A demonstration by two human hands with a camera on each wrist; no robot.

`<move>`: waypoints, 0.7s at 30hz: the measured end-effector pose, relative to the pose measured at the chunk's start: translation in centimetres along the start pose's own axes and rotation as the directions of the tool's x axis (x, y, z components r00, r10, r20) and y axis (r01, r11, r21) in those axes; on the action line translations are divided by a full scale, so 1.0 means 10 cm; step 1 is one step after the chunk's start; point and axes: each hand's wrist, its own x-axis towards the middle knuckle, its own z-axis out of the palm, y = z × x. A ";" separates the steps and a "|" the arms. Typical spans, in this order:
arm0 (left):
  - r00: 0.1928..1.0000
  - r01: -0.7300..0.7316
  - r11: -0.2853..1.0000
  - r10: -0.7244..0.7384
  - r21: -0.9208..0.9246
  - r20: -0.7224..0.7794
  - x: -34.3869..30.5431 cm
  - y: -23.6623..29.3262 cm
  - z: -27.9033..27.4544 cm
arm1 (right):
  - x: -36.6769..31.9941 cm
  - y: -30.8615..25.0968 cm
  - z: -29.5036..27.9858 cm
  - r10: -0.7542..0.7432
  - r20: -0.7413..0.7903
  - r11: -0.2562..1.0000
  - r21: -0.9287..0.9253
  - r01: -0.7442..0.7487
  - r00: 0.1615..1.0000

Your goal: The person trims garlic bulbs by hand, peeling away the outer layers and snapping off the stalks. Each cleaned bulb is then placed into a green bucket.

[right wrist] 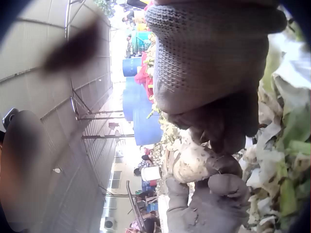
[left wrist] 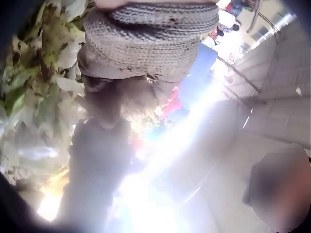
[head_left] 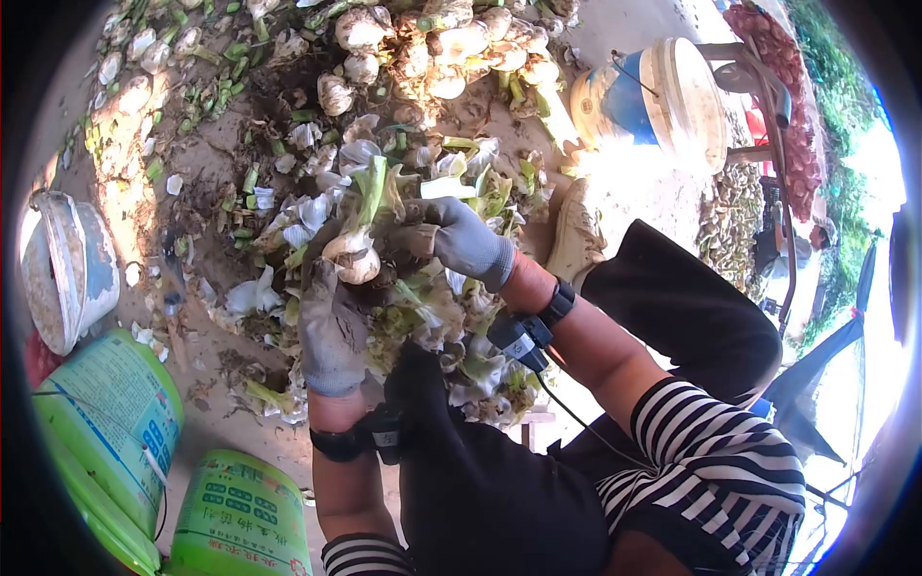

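Observation:
My gloved left hand (head_left: 331,322) holds a pale garlic bulb (head_left: 353,257) with a cut green stalk (head_left: 373,190) pointing up. At the bulb's other side is my gloved right hand (head_left: 466,238), its fingers curled, with dark, soiled fingertips against the bulb's outer skin. In the right wrist view the garlic bulb (right wrist: 192,162) sits between both hands, with the left glove's fingers (right wrist: 226,187) wrapped about it from below. The left wrist view shows the back of the left glove (left wrist: 141,48); glare washes out much of that picture.
Peeled leaves and skins (head_left: 461,355) heap beneath the hands. More garlic bulbs (head_left: 442,43) lie in a pile beyond. A white and blue bucket (head_left: 615,101) lies at upper right; another bucket (head_left: 91,269) and green tubs (head_left: 240,514) stand at left. A shoe (head_left: 576,230) rests beside the pile.

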 end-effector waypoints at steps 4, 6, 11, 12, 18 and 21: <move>0.979 -0.194 0.932 0.165 0.307 0.117 0.06 -0.07 0.02 | 0.07 0.12 0.09 -0.123 0.017 0.990 -0.061 0.124 0.992; 0.977 -0.206 0.945 0.186 0.255 0.099 0.04 -0.08 0.12 | 0.06 0.04 0.12 -0.043 -0.042 0.991 -0.131 0.037 0.998; 0.987 -0.030 0.995 0.014 0.097 0.160 0.02 0.04 0.07 | 0.07 -0.03 0.07 0.106 0.039 0.990 -0.096 -0.102 0.994; 0.981 -0.029 0.998 0.018 0.051 0.191 0.04 0.04 0.09 | 0.10 0.01 0.10 0.021 -0.018 0.994 -0.104 -0.023 1.000; 0.966 -0.254 0.772 0.172 0.582 0.194 0.07 0.00 0.09 | 0.02 0.06 0.11 -0.040 -0.064 0.998 -0.055 0.036 0.997; 0.975 -0.223 0.965 0.223 0.135 0.020 0.09 -0.05 0.04 | 0.02 0.12 0.14 -0.222 -0.003 0.975 -0.011 0.222 0.975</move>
